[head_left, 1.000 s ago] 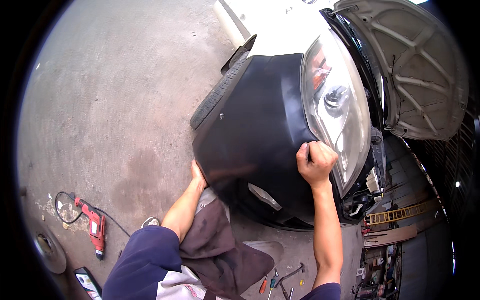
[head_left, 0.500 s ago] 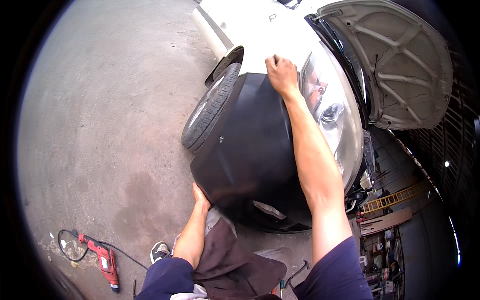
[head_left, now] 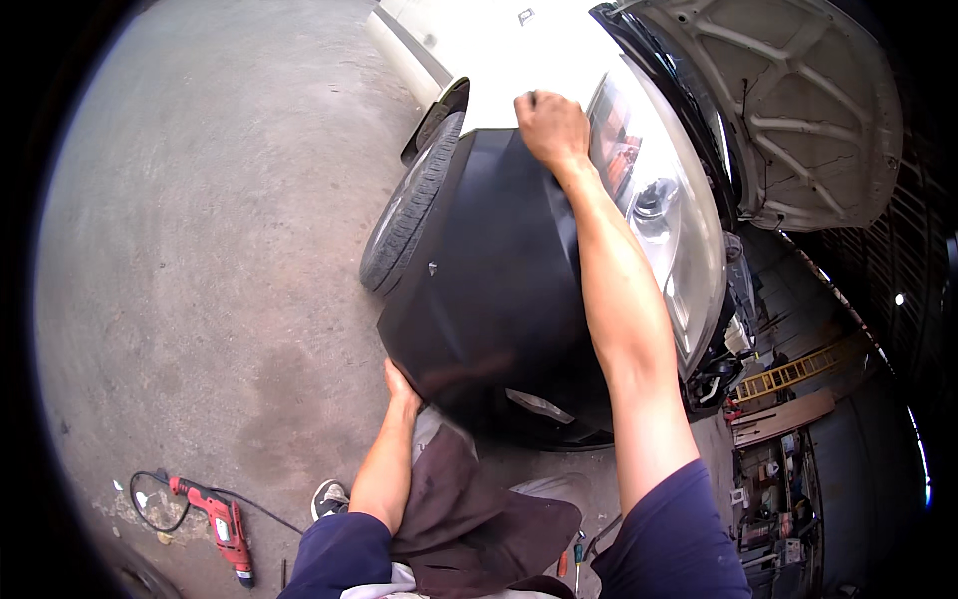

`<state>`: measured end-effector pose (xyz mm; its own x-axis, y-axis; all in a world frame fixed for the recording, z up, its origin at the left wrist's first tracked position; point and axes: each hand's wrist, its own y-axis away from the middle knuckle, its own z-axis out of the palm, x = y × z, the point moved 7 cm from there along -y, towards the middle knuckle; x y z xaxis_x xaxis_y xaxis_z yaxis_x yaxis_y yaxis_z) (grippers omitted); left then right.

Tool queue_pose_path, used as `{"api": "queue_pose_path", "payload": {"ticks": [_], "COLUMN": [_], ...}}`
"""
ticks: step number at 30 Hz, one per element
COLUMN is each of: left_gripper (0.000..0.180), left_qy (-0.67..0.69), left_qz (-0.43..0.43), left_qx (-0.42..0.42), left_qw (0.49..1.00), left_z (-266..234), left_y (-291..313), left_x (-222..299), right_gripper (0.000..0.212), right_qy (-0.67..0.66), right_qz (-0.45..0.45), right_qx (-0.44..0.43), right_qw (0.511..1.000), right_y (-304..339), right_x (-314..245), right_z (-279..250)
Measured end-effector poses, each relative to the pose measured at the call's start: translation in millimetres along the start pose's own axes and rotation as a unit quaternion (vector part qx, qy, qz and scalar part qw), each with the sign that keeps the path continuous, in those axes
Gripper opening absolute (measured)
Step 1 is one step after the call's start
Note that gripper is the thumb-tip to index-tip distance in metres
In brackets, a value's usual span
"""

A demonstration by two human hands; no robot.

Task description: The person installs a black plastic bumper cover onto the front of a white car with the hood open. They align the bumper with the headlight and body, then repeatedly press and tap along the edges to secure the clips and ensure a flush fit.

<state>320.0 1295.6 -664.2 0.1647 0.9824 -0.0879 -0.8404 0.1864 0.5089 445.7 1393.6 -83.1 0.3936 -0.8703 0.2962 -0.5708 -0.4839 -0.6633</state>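
A black car bumper (head_left: 489, 270) fills the middle of the view, fitted against the front corner of a white car. My left hand (head_left: 400, 384) grips its lower left edge, the thumb side showing and the fingers hidden behind the panel. At the far end, my right hand (head_left: 555, 128) is closed in a fist with nothing visible in it. It rests at the seam where the bumper's top edge meets the white fender (head_left: 499, 75). Just right of this fist is the clear headlight (head_left: 654, 200). The front tyre (head_left: 414, 210) stands left of the bumper.
The raised hood (head_left: 788, 120) is at the upper right. On the concrete floor at lower left lies a red corded drill (head_left: 225, 534). Two screwdrivers (head_left: 578, 551) lie near my knees. A yellow ladder (head_left: 793, 372) and cluttered shelves (head_left: 778, 509) are at the right.
The view has shifted slightly, so the car sits a little higher and the drill a little further right. My right fist has turned slightly at the seam; the left hand keeps its hold.
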Motion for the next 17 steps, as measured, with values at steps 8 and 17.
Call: {"api": "queue_pose_path", "payload": {"ticks": [8,17], "left_gripper": [0.057,0.065], "left_qy": [0.013,0.010], "left_qz": [0.066,0.035], "left_qx": [-0.005,-0.046], "left_qw": [0.998,0.998], "left_z": [-4,8], "left_y": [-10,1], "left_x": [20,16], "right_gripper": [0.027,0.018], "right_qy": [0.032,-0.117], "right_qz": [-0.028,-0.212], "right_qx": [0.031,0.102], "right_qw": [0.999,0.965], "right_y": [0,-45], "right_x": [-96,-108], "right_z": [6,-8]}}
